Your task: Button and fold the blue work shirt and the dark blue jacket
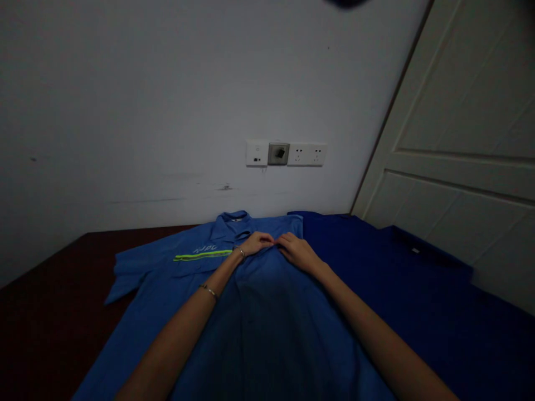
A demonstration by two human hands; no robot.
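Note:
A light blue work shirt (163, 284) with a collar, a yellow-green stripe and white lettering on the chest lies spread out before me. My left hand (257, 243), with a bracelet at the wrist, pinches a raised edge of the shirt near its chest. Close beside it, my right hand (296, 250) grips the same edge, the fingertips of both hands almost meeting. From there the cloth hangs down toward me between my forearms, in shadow. Part of the shirt's right side is hidden behind my hands and the lifted cloth.
A darker blue garment (376, 278) with a collar lies to the right on the dark red-brown surface (54, 278). Behind stands a white wall (167, 111) with sockets (307, 155) and a switch plate (256, 153). At the right is a panelled white door (460, 111).

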